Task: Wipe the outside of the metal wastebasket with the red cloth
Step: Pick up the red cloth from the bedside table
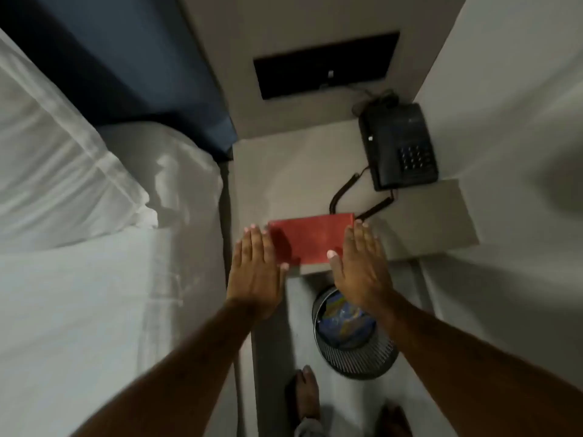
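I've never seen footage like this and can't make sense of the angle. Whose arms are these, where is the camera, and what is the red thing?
There is one picture, from a wide-angle camera worn on a person's head, looking down. The arms are that person's own. The left hand and right hand are open and flat, either side of a folded red cloth; neither has a grip on it. The cloth lies on a bedside shelf, which also carries a black telephone with a coiled cord. Below the shelf, on the floor, stands the mesh metal wastebasket with some blue and yellow wrapping inside. A bed with white sheets is on the left. The person's bare feet show at the bottom.
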Tool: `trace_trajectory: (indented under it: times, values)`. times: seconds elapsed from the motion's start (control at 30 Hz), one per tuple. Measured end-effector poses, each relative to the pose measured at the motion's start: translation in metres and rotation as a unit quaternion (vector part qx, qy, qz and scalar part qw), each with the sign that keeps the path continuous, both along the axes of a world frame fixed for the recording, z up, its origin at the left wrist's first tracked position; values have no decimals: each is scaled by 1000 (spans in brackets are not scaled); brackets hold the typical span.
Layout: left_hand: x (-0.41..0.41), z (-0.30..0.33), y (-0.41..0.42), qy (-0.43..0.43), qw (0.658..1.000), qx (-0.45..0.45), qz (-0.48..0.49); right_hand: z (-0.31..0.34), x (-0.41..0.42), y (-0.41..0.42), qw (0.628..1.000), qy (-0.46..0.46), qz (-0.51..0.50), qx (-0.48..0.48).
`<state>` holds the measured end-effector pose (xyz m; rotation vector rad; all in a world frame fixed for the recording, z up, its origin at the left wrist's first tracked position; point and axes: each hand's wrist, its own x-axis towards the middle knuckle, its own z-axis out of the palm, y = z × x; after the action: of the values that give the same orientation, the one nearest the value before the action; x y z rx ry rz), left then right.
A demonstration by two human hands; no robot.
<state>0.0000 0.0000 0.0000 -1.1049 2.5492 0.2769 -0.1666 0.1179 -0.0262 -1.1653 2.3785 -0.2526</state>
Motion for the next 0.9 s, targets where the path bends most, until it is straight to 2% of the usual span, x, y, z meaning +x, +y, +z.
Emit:
trace_trajectory:
  times: [0.13, 0.2, 0.33, 0.4, 0.5, 0.57, 0.63, 0.73, 0.83, 0.9]
  values:
    - [-9, -41, -14, 11, 999, 33, -38, -35, -3, -7, 998, -11, -43, 38]
    - [-8, -57, -9, 11, 997, 53, -52, -46, 1, -10, 998, -13, -56, 27]
    - [-5, -73, -1, 21, 997, 66, -24, -44, 4, -24, 994, 20, -91, 49]
    - [-6, -75, 0, 22, 997, 68, -20, -35, 8, -34, 987, 31, -143, 61]
    - [-6, -72, -2, -7, 998, 59, -30, -27, 10, -47, 968, 31, -247, 16]
    - [-7, -67, 0, -22, 998, 51, -39, -22, 4, -50, 931, -56, -359, -21]
    - [-7, -61, 8, -27, 998, 37, -53, -20, -4, -47, 858, -218, -459, -80]
    - [-5, -49, 32, 3, 998, 22, -52, -5, -9, -22, 778, -385, -471, -159]
    - [1, -36, 79, 62, 997, 21, -47, 19, -9, 26, 703, -494, -455, -233]
    - [5, -30, 114, 87, 994, 22, -66, 30, -13, 66, 659, -535, -450, -278]
